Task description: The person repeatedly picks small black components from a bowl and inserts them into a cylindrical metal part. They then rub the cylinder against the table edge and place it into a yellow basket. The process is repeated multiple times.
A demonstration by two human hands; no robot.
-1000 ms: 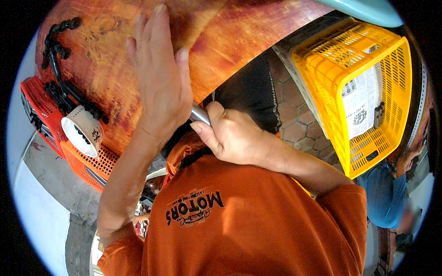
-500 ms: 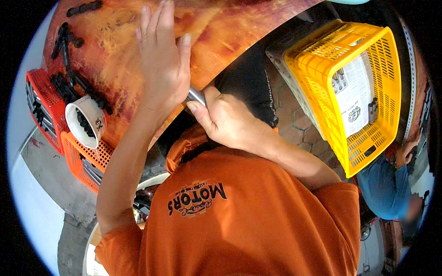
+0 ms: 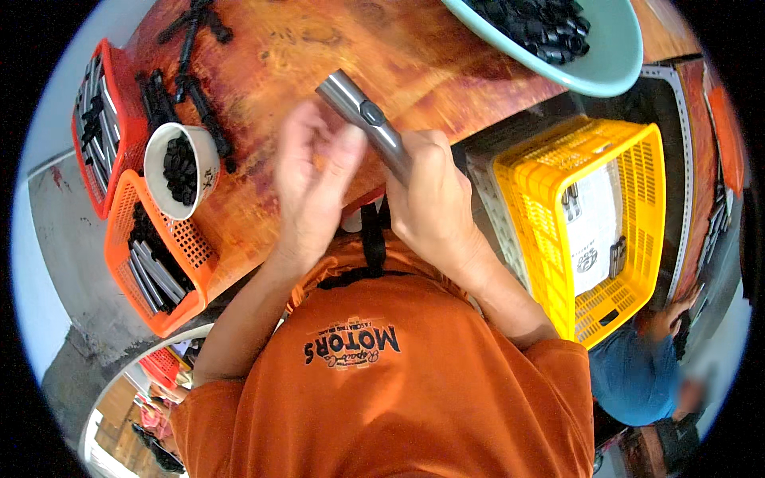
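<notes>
My right hand (image 3: 430,187) is wrapped round a short grey metal tube (image 3: 386,143), which tilts up and to the left above the table's near edge. An oval black button sits on the tube's upper side, near its far end. Close by on the left is my left hand (image 3: 311,179), with thumb and fingers apart and somewhat blurred by motion. Its thumb is near the tube; whether they touch I cannot tell. Nothing shows in that hand.
On the wooden table (image 3: 263,48) stand a white cup (image 3: 156,183) of small black parts, black pieces (image 3: 190,68) and a pale green basin (image 3: 558,76) of black parts. Red (image 3: 132,103) and orange (image 3: 159,323) baskets hold tubes. A yellow crate (image 3: 550,159) stands right, near another person (image 3: 633,374).
My left hand has come down from over the table and back beside the tube. My right hand has raised the tube, showing more of it and its button. The view has shifted, bringing in the basin.
</notes>
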